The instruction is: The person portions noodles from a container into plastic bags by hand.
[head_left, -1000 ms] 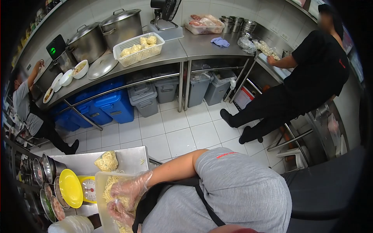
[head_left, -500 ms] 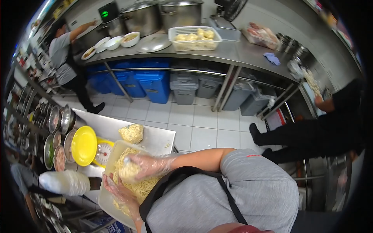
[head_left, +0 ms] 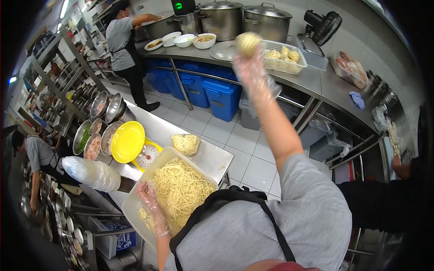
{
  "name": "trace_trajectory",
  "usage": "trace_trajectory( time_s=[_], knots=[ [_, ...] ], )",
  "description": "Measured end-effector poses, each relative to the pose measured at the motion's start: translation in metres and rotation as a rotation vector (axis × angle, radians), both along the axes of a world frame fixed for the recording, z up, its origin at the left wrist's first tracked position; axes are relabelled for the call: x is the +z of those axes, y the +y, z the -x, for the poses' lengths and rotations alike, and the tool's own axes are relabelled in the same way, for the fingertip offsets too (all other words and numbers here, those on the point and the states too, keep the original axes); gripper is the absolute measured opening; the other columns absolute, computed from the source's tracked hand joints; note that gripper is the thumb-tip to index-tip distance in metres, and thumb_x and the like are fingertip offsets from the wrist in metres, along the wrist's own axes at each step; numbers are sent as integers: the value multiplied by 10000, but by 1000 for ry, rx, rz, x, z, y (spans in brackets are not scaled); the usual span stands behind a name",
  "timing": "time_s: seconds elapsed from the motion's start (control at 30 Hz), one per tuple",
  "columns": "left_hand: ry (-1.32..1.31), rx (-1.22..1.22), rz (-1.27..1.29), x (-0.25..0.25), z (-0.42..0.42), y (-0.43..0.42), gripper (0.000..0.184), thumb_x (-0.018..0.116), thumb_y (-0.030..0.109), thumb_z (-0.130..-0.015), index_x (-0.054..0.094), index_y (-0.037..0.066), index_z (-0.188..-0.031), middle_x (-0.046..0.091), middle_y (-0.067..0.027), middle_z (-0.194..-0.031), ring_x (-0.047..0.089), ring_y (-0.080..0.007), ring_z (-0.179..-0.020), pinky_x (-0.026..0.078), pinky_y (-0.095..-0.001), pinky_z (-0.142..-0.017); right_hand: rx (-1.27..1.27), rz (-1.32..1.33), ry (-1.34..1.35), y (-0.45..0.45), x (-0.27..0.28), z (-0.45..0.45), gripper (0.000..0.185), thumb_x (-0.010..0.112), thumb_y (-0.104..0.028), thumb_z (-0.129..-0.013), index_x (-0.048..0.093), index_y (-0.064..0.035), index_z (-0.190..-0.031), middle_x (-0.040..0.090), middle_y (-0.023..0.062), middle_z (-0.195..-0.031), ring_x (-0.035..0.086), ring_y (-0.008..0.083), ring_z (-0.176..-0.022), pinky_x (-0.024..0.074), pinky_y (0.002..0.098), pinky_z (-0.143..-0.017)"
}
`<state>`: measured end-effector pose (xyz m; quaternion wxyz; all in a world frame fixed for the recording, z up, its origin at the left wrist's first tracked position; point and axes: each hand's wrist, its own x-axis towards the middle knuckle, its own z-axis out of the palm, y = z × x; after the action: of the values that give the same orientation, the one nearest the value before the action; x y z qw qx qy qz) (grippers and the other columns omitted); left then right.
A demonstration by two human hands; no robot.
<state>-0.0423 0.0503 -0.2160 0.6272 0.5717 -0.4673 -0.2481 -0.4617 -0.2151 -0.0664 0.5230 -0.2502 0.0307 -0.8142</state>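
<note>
My right hand [head_left: 253, 67], in a clear plastic glove, is raised at arm's length and grips a blurred, pale yellow ball of noodles [head_left: 248, 44]. It is in front of a white plastic basket [head_left: 296, 67] with several similar noodle bundles [head_left: 284, 54]. My left hand [head_left: 151, 201], also gloved, is over the near-left side of a translucent plastic tub [head_left: 132, 205]. Its fingers are loosely bent and partly apart, with no object visible in them. Loose yellow noodles [head_left: 183, 185] spread across the tub. A bagged noodle portion [head_left: 185, 144] lies beside it on the steel table.
A yellow-pan scale [head_left: 128, 142], metal bowls [head_left: 116, 107] and stacked plastic containers [head_left: 92, 173] stand by the tub. Across the tiled aisle, a steel counter carries large pots [head_left: 266, 22] and a fan [head_left: 323, 27]. Co-workers stand at left [head_left: 122, 45] and right [head_left: 379, 194].
My right hand has lifted the noodle bundle out of the tub, up and across toward the basket. My left hand stays at the tub. The view has shifted, so the counter appears farther right.
</note>
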Motion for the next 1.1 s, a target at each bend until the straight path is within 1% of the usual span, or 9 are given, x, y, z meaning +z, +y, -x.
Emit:
trace_trajectory(
  time_s=[0.07,0.27,0.6,0.67,0.73,0.8,0.87,0.93,1.1],
  knots=[
    [-75,-18,-15,3,-1,1,344,542,215,-905,465,41,-1192,355,-102,-1306,398,-239,-1179,336,-364,-1005,-228,-109,35,-12,7,10,457,536,-344,-926,420,-78,-1279,537,76,-1139,540,223,-1045,481,393,-856],
    [-50,48,-30,-4,-6,-2,350,586,217,-880,490,34,-1163,370,-111,-1281,425,-229,-1124,327,-366,-1000,359,-308,914,55,-22,-87,545,712,-332,-795,498,-75,-1225,554,64,-1122,556,170,-991,436,350,-837],
    [-195,108,5,9,-12,0,354,650,225,-832,526,63,-1122,395,-113,-1252,498,-205,-1008,438,-341,-853,777,314,1349,159,-126,-275,254,625,-264,-866,583,-37,-972,609,71,-934,601,200,-892,482,365,-801],
    [-499,155,15,-5,-34,-4,349,672,173,-804,532,65,-1105,427,-113,-1229,526,-205,-962,476,-323,-755,260,821,1681,168,-147,-277,230,652,-204,-827,588,-19,-948,599,113,-911,588,276,-896,466,394,-809],
    [-493,267,51,4,-27,-3,359,689,133,-780,535,71,-1099,476,-123,-1175,544,-218,-952,490,-309,-685,308,831,1529,163,-143,-281,218,664,-180,-799,593,-25,-935,582,146,-902,566,328,-904,453,410,-817],
    [-413,340,106,39,-15,0,381,697,83,-762,519,41,-1096,508,-123,-1081,495,-255,-1004,433,-366,-850,348,733,1616,158,-153,-279,206,661,-184,-806,593,-35,-931,583,145,-914,572,320,-898,457,408,-807],
    [-896,480,241,74,-35,-2,425,702,95,-760,501,31,-1129,501,-135,-1110,498,-284,-1044,426,-382,-876,425,711,1641,162,-143,-276,204,659,-187,-810,593,-37,-932,583,146,-917,574,319,-899,459,403,-805],
    [-963,617,404,119,-57,-5,456,721,119,-741,502,22,-1129,501,-149,-1127,489,-309,-1082,407,-395,-918,495,681,1664,163,-144,-277,202,657,-189,-814,593,-38,-933,582,147,-920,576,318,-900,460,399,-804],
    [-1346,759,127,189,-123,-21,696,786,260,-625,510,224,-1263,467,-75,-1270,428,-300,-1183,366,-450,-1001,649,534,1571,161,-151,-276,260,673,-244,-827,599,-29,-951,579,118,-908,581,237,-887,458,339,-793]
  ],
)
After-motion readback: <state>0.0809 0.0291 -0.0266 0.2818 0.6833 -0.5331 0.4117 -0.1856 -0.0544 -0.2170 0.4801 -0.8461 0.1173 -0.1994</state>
